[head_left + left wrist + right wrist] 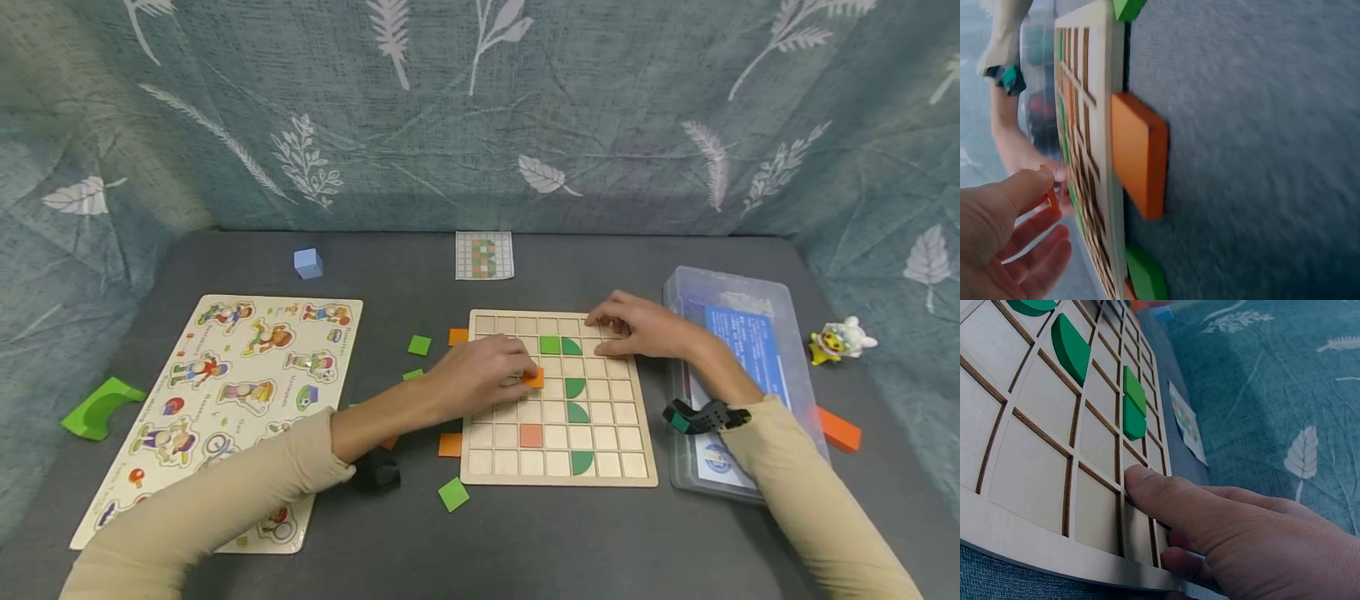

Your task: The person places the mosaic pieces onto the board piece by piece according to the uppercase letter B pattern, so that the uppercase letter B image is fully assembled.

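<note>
My left hand (480, 377) pinches an orange square tile (534, 378) between thumb and finger, close over the wooden grid board (649, 468). In the left wrist view the tile (1052, 197) stands on edge in the fingertips. My right hand (643, 327) rests on the board's far right corner, its thumb on the cells. A light green square tile (1134, 389) and a dark green rounded piece (1134, 419) sit side by side in the grid. Three more dark green pieces lie nearer me, in line with a column. A salmon square (531, 435) occupies a lower cell.
Loose green tiles (453, 494) and orange tiles (450, 445) lie left of the board. A pattern card (484, 255) is behind it. A picture puzzle board (330, 317) lies left; a plastic case (682, 292), figurine (840, 340) and orange block (838, 429) are right.
</note>
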`<state>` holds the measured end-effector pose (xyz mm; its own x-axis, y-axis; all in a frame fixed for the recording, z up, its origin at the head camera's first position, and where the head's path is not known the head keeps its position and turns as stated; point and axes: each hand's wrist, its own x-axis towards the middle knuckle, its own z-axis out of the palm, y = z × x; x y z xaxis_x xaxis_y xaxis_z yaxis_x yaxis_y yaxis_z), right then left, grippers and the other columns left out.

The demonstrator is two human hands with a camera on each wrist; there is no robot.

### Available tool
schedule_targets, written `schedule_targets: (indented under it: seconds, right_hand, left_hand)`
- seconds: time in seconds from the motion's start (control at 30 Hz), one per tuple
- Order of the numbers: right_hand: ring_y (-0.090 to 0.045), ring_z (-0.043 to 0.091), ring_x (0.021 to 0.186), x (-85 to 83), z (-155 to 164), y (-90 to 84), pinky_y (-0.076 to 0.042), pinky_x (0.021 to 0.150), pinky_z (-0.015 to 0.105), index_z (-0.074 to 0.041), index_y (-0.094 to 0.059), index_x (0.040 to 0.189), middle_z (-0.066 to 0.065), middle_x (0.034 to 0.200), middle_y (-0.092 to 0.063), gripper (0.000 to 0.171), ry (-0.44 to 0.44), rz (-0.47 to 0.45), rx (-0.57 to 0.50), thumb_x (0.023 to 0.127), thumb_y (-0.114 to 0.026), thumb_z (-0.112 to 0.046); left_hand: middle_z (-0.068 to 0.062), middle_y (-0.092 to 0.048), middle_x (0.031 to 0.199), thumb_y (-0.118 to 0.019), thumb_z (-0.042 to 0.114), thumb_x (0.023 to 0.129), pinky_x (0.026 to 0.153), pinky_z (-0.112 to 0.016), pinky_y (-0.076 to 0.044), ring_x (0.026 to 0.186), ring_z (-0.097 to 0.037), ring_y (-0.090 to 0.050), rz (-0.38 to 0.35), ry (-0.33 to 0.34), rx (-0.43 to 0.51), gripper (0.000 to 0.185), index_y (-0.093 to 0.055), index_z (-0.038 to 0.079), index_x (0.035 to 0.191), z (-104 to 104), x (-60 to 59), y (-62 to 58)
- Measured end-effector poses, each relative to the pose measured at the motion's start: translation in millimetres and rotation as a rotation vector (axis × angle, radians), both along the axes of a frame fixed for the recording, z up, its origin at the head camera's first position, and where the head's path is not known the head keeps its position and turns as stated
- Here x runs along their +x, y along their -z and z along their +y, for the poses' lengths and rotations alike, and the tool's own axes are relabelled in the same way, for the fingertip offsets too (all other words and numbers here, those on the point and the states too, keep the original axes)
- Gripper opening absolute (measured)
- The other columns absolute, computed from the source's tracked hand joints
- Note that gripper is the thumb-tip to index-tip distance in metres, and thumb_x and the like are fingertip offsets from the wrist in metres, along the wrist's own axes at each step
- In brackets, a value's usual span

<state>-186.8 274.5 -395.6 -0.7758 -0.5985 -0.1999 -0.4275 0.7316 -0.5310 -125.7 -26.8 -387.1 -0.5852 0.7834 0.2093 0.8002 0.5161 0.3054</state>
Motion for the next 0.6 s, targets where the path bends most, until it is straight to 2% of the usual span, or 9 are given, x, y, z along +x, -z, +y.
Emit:
schedule_targets:
  seconds: [0.07, 0.23, 0.43, 0.6]
  right_hand:
    - [-0.049, 0.016, 0.085, 0.3, -0.2, 0.0, -0.043, 0.076, 0.034, -0.011, -0.062, 0.124, 0.007, 0.103, -0.052, 0.042, 0.003, 0.001, 0.002, 0.088, -0.072, -0.027]
    - [-0.049, 0.016, 0.086, 0.1, -0.6, -1.5, -0.044, 0.077, 0.034, -0.010, -0.062, 0.125, 0.007, 0.104, -0.053, 0.042, -0.005, 0.002, 0.001, 0.088, -0.072, -0.027]
    - [-0.050, 0.015, 0.085, 1.0, -0.1, -2.4, -0.044, 0.076, 0.034, -0.010, -0.062, 0.124, 0.007, 0.102, -0.052, 0.042, -0.004, 0.004, 0.000, 0.087, -0.072, -0.027]
    - [-0.050, 0.015, 0.086, 1.7, -0.5, -1.8, -0.044, 0.077, 0.034, -0.010, -0.062, 0.124, 0.007, 0.102, -0.053, 0.042, -0.004, 0.009, 0.000, 0.087, -0.073, -0.027]
  left_hand:
    - [0.004, -0.068, 0.099, -0.072, 0.026, 0.088, 0.070, -0.025, -0.054, 0.092, -0.011, -0.063, -0.008, -0.001, -0.033, 0.016, -0.074, 0.018, 0.102, 6.0, 1.9, 2.3]
    - [0.003, -0.069, 0.102, -0.070, 0.026, 0.089, 0.068, -0.026, -0.054, 0.092, -0.013, -0.063, -0.018, -0.019, -0.094, 0.017, -0.074, 0.018, 0.103, 7.0, 3.9, 5.1]
    - [0.002, -0.070, 0.101, -0.071, 0.026, 0.088, 0.063, -0.025, -0.052, 0.091, -0.014, -0.064, -0.024, -0.022, -0.086, 0.016, -0.075, 0.017, 0.101, 5.3, 4.1, 7.9]
    - [0.002, -0.070, 0.100, -0.071, 0.025, 0.087, 0.063, -0.024, -0.052, 0.090, -0.014, -0.064, -0.018, -0.017, -0.072, 0.015, -0.075, 0.017, 0.100, 5.0, 4.0, 9.5]
